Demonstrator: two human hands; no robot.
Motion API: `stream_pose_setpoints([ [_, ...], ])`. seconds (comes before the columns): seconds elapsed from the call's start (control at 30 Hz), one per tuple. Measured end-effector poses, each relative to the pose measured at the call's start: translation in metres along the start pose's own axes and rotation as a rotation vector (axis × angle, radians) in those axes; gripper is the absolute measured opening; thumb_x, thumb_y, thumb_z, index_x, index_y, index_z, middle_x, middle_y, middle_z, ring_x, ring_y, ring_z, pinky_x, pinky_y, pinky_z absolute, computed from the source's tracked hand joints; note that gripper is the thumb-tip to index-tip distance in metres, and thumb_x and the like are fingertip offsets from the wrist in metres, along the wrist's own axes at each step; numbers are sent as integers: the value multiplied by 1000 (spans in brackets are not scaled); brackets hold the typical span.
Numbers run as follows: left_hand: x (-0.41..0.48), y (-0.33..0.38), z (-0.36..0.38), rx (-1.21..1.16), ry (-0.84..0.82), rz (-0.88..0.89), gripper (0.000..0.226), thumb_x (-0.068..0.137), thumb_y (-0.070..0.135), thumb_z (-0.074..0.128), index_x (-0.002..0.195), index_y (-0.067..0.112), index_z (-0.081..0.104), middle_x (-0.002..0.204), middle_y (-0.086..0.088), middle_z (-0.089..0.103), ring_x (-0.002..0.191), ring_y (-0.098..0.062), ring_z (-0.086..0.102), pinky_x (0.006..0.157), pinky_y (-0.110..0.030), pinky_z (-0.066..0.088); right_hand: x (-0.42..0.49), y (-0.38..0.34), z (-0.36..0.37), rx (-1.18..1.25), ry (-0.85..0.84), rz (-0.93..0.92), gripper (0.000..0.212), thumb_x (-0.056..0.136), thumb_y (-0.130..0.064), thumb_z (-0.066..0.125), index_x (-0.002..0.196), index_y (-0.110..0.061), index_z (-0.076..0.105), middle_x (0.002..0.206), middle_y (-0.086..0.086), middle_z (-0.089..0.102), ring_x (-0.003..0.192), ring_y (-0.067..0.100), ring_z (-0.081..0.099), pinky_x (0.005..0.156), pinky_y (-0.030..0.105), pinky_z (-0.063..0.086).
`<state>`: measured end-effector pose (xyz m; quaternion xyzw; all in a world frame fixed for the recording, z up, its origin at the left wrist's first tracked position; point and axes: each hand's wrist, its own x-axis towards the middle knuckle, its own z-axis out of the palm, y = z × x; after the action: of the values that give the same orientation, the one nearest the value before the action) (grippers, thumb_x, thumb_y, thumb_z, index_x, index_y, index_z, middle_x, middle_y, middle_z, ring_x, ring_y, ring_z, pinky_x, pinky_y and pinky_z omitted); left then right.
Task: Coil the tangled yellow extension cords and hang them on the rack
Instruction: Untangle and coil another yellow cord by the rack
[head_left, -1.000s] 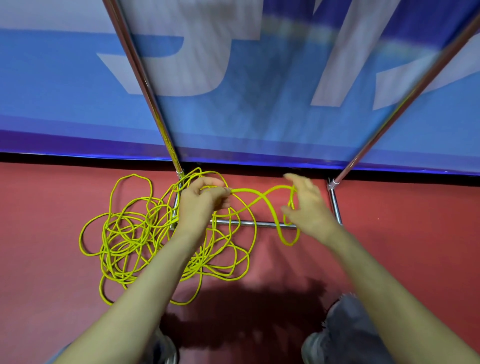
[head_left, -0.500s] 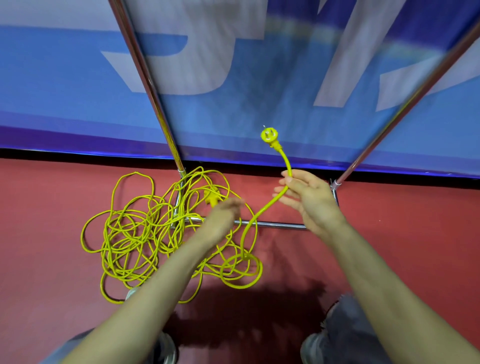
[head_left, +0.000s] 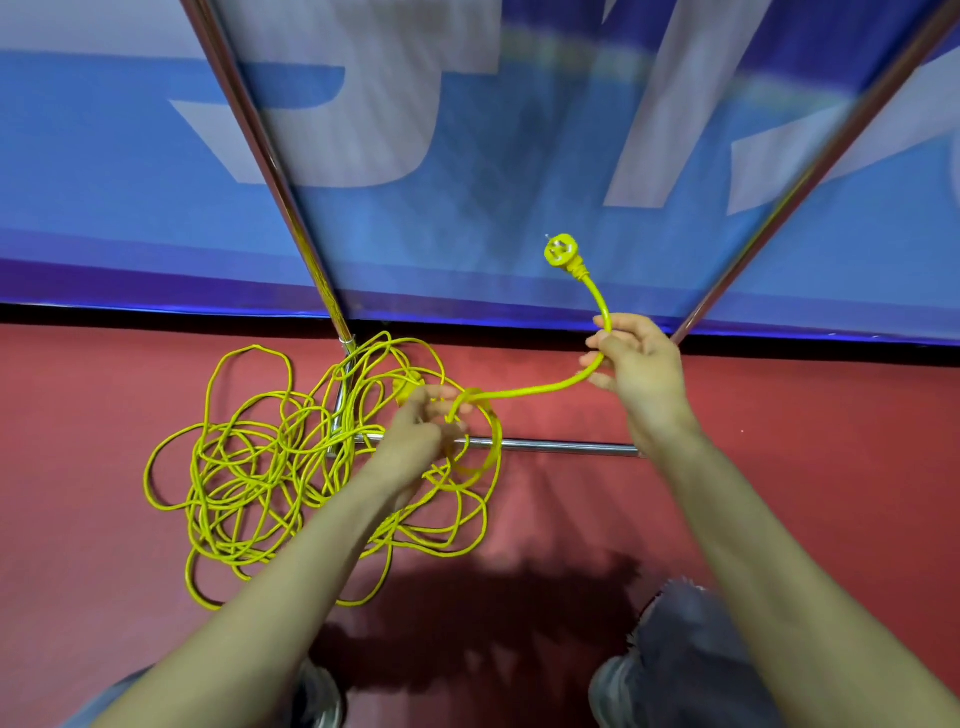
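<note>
The yellow extension cord (head_left: 540, 388) is being pinched below its raised plug (head_left: 561, 252) by the right grip (head_left: 641, 364), curled round it. A loop is being clasped by the blurred left grip (head_left: 421, 434), over the tangle (head_left: 236, 467) lying across the rack base (head_left: 561, 446).

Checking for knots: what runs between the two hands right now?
In the head view, a single stretch of yellow extension cord runs from the left hand to the right hand, passing above the rack's base bar.

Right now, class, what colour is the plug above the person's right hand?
Yellow, matching its cord. The plug shows best in the head view, against the blue banner.
</note>
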<state>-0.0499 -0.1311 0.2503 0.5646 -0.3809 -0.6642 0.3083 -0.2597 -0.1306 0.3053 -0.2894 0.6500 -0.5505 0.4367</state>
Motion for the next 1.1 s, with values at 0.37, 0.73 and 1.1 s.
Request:
stream_pose_setpoints([
  [0.37, 0, 22, -10, -252, 178, 208, 16, 90, -4, 59, 103, 5, 62, 84, -8, 63, 64, -8, 64, 57, -19, 54, -7, 9, 6, -468, -203, -358, 17, 90, -19, 61, 77, -28, 60, 58, -15, 46, 55, 2, 41, 57, 14, 32],
  [0.73, -9, 28, -2, -119, 96, 289, 15, 91, -1, 59, 101, 9, 65, 93, -7, 68, 79, -13, 67, 69, -24, 56, -16, 22, 20, -556, -152, -360, 9, 86, -18, 65, 78, -16, 68, 61, -18, 57, 60, -1, 50, 64, 17, 37],
  [1.1, -20, 29, 6, 244, -178, 500, 23, 91, 10, 64, 104, 27, 70, 106, -2, 70, 102, -9, 60, 85, -19, 46, -29, 16, 34, -21, -354, 193, 16, 91, -4, 55, 80, -12, 63, 72, -2, 63, 67, 6, 58, 58, 18, 51],
])
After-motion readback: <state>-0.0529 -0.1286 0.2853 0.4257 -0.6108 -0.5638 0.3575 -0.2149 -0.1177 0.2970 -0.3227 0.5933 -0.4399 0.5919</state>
